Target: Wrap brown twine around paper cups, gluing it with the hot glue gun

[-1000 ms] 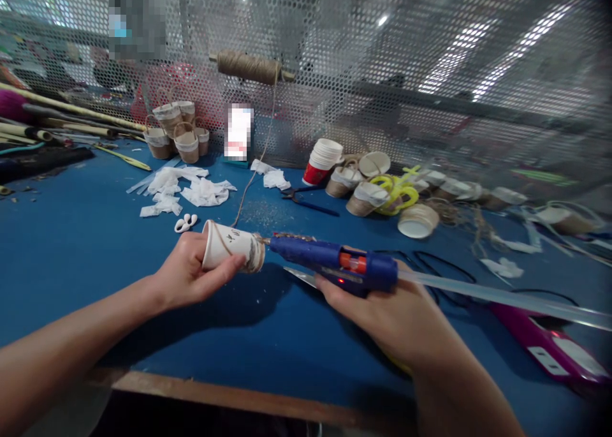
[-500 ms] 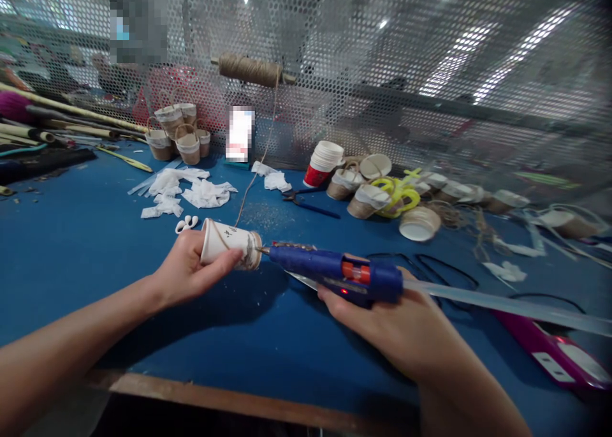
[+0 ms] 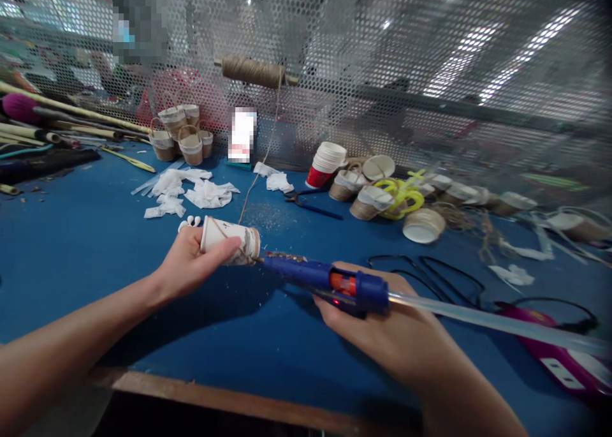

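Observation:
My left hand [image 3: 194, 258] is closed around a white paper cup [image 3: 229, 231] lying on its side, base toward the right, thumb along its wall. Twine [image 3: 248, 196] runs from the cup's base end up to a spool of twine [image 3: 252, 71] on the mesh. My right hand [image 3: 373, 316] grips a blue glue gun [image 3: 329, 281] with a lit red light and a long clear glue stick [image 3: 468, 319] out of its back. The gun's nozzle is at the lower edge of the cup's base; whether it touches I cannot tell.
Pliers [image 3: 313, 208], stacked paper cups [image 3: 327, 162] and twine-wrapped cups [image 3: 373, 201] lie ahead to the right. White scraps [image 3: 210, 193] and small twine-wrapped baskets [image 3: 191, 147] are at left. A phone [image 3: 242, 134] leans at the mesh. A magenta power strip [image 3: 549, 348] sits at right.
The glue gun's nozzle has moved down and slightly left along the cup's base. The cup has tilted a little in my left hand. The view has shifted slightly.

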{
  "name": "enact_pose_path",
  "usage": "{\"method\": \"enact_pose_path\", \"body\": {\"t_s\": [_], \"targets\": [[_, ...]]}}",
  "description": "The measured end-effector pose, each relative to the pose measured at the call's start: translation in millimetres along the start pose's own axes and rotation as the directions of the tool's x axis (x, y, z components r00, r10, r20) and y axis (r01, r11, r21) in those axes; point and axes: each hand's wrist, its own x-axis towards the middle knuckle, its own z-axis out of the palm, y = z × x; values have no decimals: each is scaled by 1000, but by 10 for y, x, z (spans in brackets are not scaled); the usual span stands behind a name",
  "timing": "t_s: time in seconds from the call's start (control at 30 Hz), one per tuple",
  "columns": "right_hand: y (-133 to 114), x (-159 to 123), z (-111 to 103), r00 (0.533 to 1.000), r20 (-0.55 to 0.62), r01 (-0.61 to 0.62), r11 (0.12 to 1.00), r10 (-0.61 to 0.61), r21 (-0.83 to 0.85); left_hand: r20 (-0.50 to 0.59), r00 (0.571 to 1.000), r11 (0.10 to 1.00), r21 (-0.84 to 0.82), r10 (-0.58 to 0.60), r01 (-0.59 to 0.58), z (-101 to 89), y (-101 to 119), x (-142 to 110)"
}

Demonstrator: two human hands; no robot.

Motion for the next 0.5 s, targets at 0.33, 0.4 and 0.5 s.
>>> {"method": "enact_pose_path", "body": {"t_s": [0.33, 0.4, 0.5], "targets": [[62, -8, 11, 993, -104, -54, 995, 62, 84, 102, 955, 946, 143, 277, -290, 10, 55, -17], [57, -3, -2, 991, -89, -86, 988, 98, 130, 131, 925, 914, 155, 357, -375, 1, 59, -25], [48, 9, -18, 993, -79, -78, 984, 91, 161, 156, 890, 877, 167, 428, -450, -13, 55, -33]]}}
